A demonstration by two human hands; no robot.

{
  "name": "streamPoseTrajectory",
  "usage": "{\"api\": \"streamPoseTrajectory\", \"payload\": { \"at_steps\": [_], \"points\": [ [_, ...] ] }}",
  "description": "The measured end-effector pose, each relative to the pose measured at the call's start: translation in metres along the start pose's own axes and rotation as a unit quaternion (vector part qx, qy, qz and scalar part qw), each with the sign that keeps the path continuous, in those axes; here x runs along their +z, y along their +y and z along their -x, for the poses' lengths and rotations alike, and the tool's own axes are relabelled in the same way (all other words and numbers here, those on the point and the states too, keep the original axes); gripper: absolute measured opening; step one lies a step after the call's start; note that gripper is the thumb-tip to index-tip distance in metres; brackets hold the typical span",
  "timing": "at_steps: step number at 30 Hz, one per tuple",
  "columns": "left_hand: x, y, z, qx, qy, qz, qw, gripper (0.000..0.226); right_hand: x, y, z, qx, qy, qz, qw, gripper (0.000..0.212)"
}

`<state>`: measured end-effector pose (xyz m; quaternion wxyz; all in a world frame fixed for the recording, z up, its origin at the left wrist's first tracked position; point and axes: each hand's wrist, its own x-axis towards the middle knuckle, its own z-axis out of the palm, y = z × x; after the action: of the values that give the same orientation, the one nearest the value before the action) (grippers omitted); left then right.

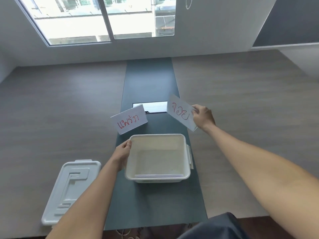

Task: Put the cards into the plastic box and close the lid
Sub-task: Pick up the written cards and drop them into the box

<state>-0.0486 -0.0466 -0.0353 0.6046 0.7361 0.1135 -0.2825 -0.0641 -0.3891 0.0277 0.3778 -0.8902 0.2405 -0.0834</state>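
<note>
An open white plastic box [187, 153] stands on the dark centre strip of the table; a flat pale sheet or card edge shows low against its near wall. My left hand [122, 152] grips the box's left rim. My right hand [203, 118] holds a white folded card [180, 112] with red writing, lifted and tilted, beyond the box's far right corner. A second white folded card [129, 120] with red writing stands on the table just beyond the box's far left corner. The white lid [69, 188] lies flat to the left of the box.
A rectangular metal cable hatch [154, 106] is set in the dark strip [148, 78] behind the cards. The grey wooden tabletop [60, 104] spreads to both sides. The table's near edge runs along the bottom, with my dark clothing [217, 226] below it.
</note>
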Motion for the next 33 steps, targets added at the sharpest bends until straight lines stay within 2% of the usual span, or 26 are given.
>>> {"api": "streamPoseTrajectory", "payload": {
  "at_steps": [5, 10, 15, 27, 33],
  "points": [
    [-0.002, -0.001, -0.003, 0.003, 0.002, 0.001, 1.000, 0.032, -0.017, -0.031, 0.003, -0.035, -0.065, -0.090, 0.993, 0.025],
    [-0.009, -0.004, -0.007, 0.001, 0.001, 0.005, 1.000, 0.032, -0.018, -0.046, 0.002, -0.017, -0.159, -0.174, 0.972, 0.024],
    [-0.013, -0.004, -0.002, -0.001, 0.001, 0.002, 1.000, 0.031, -0.018, -0.058, 0.008, -0.011, -0.238, -0.202, 0.950, 0.026],
    [-0.020, -0.002, -0.012, -0.035, -0.002, 0.023, 0.999, 0.036, 0.006, -0.048, 0.022, 0.079, -0.435, -0.202, 0.874, 0.037],
    [-0.020, 0.000, -0.013, -0.046, -0.004, 0.030, 0.998, 0.035, 0.022, -0.037, 0.041, 0.116, -0.510, -0.141, 0.840, 0.040]
  ]
}}
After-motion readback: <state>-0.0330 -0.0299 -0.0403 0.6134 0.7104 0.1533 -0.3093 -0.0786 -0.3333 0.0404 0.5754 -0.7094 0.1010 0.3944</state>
